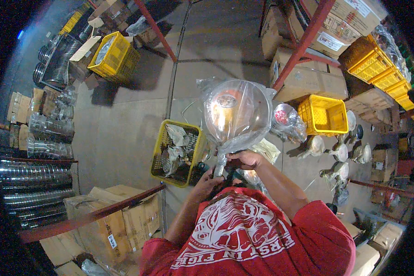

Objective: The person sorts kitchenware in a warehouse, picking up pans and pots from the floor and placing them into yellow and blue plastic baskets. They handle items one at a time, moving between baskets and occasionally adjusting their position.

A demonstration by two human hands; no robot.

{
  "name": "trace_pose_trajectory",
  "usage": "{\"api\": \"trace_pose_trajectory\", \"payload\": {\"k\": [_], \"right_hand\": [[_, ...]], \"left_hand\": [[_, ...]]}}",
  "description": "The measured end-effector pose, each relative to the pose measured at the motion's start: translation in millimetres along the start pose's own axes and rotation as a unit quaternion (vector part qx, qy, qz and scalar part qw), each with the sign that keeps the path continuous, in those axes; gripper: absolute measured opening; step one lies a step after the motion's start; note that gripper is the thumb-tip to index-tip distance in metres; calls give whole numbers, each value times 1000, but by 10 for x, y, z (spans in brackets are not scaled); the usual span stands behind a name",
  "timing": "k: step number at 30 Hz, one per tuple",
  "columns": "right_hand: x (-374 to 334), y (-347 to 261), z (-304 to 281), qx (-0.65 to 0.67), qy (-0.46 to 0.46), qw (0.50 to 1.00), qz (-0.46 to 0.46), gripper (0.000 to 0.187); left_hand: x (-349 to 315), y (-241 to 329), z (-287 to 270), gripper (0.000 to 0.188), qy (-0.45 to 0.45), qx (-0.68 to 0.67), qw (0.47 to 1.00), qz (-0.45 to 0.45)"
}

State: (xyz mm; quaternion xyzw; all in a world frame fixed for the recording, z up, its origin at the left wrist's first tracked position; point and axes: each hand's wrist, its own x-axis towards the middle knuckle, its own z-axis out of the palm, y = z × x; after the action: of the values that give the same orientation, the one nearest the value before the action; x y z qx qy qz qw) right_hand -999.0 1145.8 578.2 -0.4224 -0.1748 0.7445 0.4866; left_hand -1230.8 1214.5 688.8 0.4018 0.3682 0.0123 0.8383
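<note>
In front of me is a frying pan [257, 112], shiny and round, with an oval label and a clear plastic bag around it. Its handle points toward my body, and the bag is bunched along it. My left hand [210, 185] is closed on the lower end of the wrapped handle. Higher up, close to the pan's base, my right hand [245, 159] grips the handle and the gathered plastic from the right side. Parts of the fingers of both hands are hidden.
A yellow crate [158, 163] with crumpled plastic stands at left. To the right are another yellow crate [324, 115] and several wrapped pans [339, 152] on the floor. Red rack posts [303, 43], cardboard boxes [303, 76] and stacked shiny metalware [37, 179] surround me.
</note>
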Motion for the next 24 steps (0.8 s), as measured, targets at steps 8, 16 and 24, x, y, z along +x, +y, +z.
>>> {"api": "trace_pose_trajectory", "payload": {"k": [8,16,24], "right_hand": [[-173,-268,343,107,44,993,33,31],[-314,-596,647,143,108,983,-49,30],[-350,-482,658,143,195,967,-78,44]], "left_hand": [[6,-15,97,60,54,131,979,145],[33,201,190,32,57,92,984,140],[72,137,211,32,34,17,994,97]]}}
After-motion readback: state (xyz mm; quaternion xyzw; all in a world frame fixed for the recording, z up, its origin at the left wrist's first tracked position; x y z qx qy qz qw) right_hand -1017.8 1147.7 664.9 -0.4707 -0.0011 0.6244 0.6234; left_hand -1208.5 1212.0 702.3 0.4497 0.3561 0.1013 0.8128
